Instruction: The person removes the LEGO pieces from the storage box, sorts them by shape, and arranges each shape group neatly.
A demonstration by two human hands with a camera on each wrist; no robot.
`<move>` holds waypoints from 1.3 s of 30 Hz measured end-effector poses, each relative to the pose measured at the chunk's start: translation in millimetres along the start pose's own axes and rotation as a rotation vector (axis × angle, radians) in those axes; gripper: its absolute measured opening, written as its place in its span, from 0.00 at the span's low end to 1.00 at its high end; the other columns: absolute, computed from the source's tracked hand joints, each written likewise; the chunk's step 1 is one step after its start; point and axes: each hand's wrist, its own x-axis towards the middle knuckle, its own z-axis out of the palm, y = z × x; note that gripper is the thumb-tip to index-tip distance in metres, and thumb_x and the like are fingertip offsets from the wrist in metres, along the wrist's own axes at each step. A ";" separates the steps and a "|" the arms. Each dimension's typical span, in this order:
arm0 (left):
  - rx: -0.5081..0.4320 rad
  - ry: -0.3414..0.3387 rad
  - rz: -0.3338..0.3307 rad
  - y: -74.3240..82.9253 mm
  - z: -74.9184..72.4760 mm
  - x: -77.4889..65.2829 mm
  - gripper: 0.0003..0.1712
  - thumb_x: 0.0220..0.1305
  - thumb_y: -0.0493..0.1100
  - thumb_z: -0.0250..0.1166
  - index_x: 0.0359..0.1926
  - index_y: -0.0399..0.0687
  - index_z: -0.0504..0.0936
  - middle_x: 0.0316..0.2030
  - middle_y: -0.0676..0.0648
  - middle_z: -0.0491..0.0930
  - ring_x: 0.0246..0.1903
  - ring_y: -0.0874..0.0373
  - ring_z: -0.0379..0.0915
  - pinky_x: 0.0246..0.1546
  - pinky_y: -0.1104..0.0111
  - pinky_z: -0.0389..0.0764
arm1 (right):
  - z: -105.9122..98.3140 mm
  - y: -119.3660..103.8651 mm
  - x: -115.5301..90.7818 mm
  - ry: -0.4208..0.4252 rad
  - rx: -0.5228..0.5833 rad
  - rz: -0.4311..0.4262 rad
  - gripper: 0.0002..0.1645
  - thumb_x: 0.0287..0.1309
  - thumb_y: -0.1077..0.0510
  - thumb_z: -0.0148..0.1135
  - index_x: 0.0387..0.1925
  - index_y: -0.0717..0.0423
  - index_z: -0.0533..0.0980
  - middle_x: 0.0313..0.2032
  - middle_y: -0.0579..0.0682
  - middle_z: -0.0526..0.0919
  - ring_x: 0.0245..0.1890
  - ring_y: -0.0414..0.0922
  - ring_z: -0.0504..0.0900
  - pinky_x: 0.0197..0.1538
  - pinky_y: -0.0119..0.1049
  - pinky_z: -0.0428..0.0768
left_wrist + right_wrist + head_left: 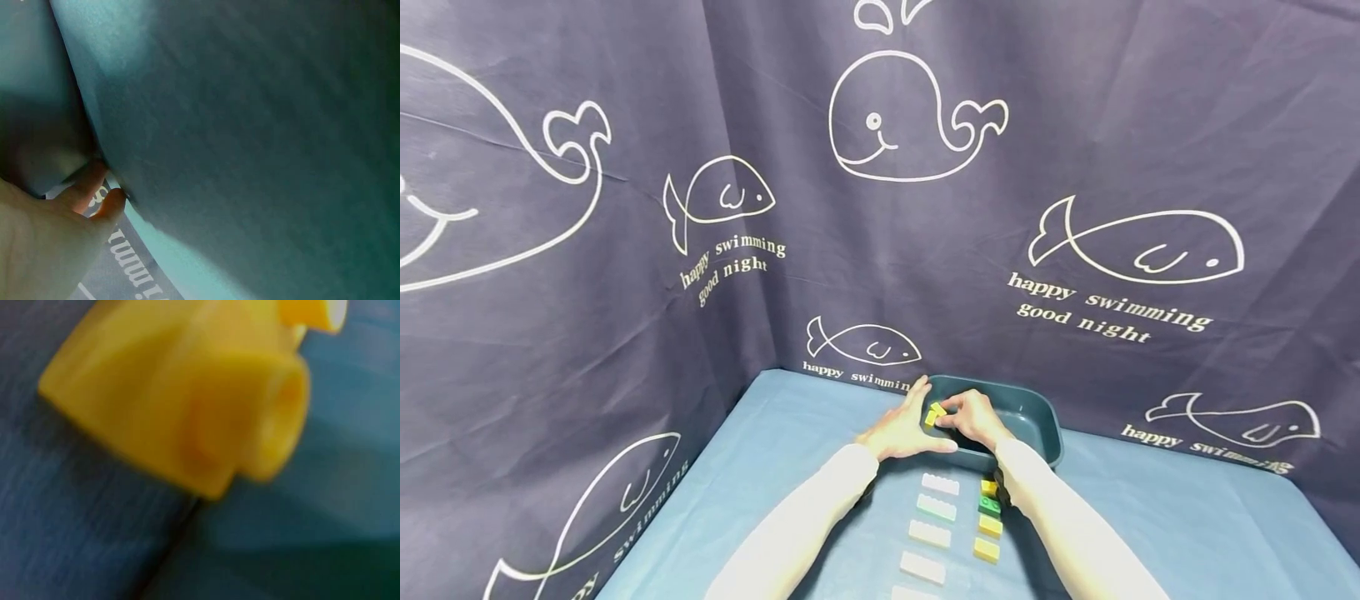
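Observation:
A dark teal basin (1026,417) stands at the back of the blue table. My left hand (901,427) spreads round the basin's left end, thumb along the front rim and fingers towards the back corner. Its straight fingers also show in the left wrist view (84,206). Inside the basin, my right hand (976,419) pinches a yellow toy brick (939,409) between thumb and fingers. Another yellow brick (930,418) lies right beside it at the left end. Close up and blurred, a yellow studded brick (156,394) fills much of the right wrist view; the right hand is hidden there.
In front of the basin, a column of pale bricks (929,533) runs towards me. To its right, by my right forearm, a second column holds a green brick (989,506) and several yellow bricks (987,550). A dark printed curtain (865,250) rises behind the table.

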 end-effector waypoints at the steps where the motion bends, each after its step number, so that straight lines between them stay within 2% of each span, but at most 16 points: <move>1: 0.001 -0.004 -0.003 0.7 0.8 -0.6 0.74 0.51 0.76 0.80 0.89 0.63 0.48 0.89 0.70 0.38 0.75 0.33 0.72 0.74 0.43 0.76 | 0.5 0.7 -0.2 -0.005 0.000 0.008 0.19 0.52 0.58 0.85 0.46 0.59 0.93 0.48 0.59 0.94 0.38 0.46 0.86 0.50 0.45 0.87; 4: -0.002 -0.016 -0.012 2.3 2.6 -1.7 0.74 0.52 0.76 0.80 0.89 0.65 0.48 0.88 0.71 0.37 0.75 0.33 0.72 0.74 0.44 0.77 | 1.2 2.3 -0.1 -0.006 -0.010 0.017 0.15 0.54 0.58 0.84 0.44 0.58 0.93 0.45 0.57 0.95 0.37 0.44 0.85 0.48 0.43 0.86; 7: -0.012 -0.020 -0.015 3.1 2.9 -1.1 0.74 0.53 0.76 0.79 0.90 0.66 0.47 0.88 0.72 0.37 0.76 0.33 0.71 0.74 0.43 0.76 | 1.4 2.6 0.3 -0.001 -0.017 0.024 0.13 0.55 0.58 0.83 0.43 0.58 0.93 0.44 0.57 0.95 0.37 0.47 0.85 0.49 0.45 0.86; 13: -0.020 -0.019 -0.012 4.0 3.7 -1.3 0.74 0.52 0.76 0.80 0.90 0.65 0.47 0.89 0.71 0.37 0.75 0.32 0.71 0.74 0.42 0.76 | 0.1 4.5 -1.6 0.008 -0.015 0.032 0.12 0.57 0.58 0.82 0.43 0.57 0.93 0.47 0.58 0.95 0.48 0.55 0.89 0.58 0.52 0.87; 15: -0.015 -0.020 -0.011 3.5 5.1 -1.4 0.74 0.52 0.76 0.79 0.89 0.65 0.47 0.89 0.71 0.37 0.75 0.33 0.71 0.74 0.43 0.77 | -0.7 6.6 -3.2 0.010 -0.012 0.026 0.12 0.56 0.58 0.82 0.42 0.57 0.93 0.47 0.58 0.95 0.47 0.54 0.89 0.56 0.50 0.87; 19: -0.013 -0.018 -0.008 1.2 7.8 -1.0 0.74 0.51 0.77 0.79 0.89 0.65 0.48 0.88 0.71 0.38 0.74 0.34 0.73 0.73 0.45 0.77 | -0.8 17.4 -2.4 0.029 -0.025 -0.030 0.12 0.56 0.57 0.82 0.42 0.57 0.93 0.43 0.58 0.95 0.40 0.52 0.88 0.45 0.44 0.87; 22: -0.025 -0.014 -0.002 -0.4 7.9 -0.5 0.74 0.51 0.76 0.80 0.89 0.64 0.48 0.88 0.71 0.38 0.74 0.34 0.73 0.73 0.44 0.78 | -0.2 25.2 0.5 0.049 -0.035 -0.062 0.13 0.57 0.55 0.81 0.42 0.56 0.93 0.42 0.57 0.95 0.39 0.52 0.88 0.42 0.42 0.86; 29: -0.031 -0.002 0.013 0.2 1.1 0.2 0.74 0.53 0.74 0.80 0.89 0.61 0.48 0.89 0.67 0.39 0.73 0.34 0.74 0.74 0.44 0.77 | -16.2 1.6 -9.6 0.047 0.015 0.004 0.12 0.57 0.58 0.80 0.43 0.56 0.93 0.46 0.55 0.95 0.44 0.50 0.87 0.51 0.46 0.86; 32: -0.022 -0.002 0.016 1.3 -1.4 0.0 0.73 0.53 0.73 0.81 0.89 0.60 0.48 0.89 0.66 0.39 0.73 0.34 0.75 0.73 0.44 0.78 | -19.6 -3.5 -14.3 0.054 0.014 0.005 0.12 0.58 0.58 0.80 0.44 0.55 0.93 0.47 0.54 0.95 0.46 0.50 0.87 0.54 0.46 0.85; 39: -0.023 -0.008 0.018 2.1 -2.8 -2.2 0.74 0.53 0.75 0.80 0.89 0.59 0.48 0.89 0.66 0.39 0.73 0.34 0.74 0.74 0.44 0.77 | -27.9 -8.6 -31.5 0.058 0.065 -0.018 0.14 0.58 0.56 0.80 0.46 0.54 0.93 0.51 0.55 0.94 0.46 0.50 0.87 0.52 0.43 0.84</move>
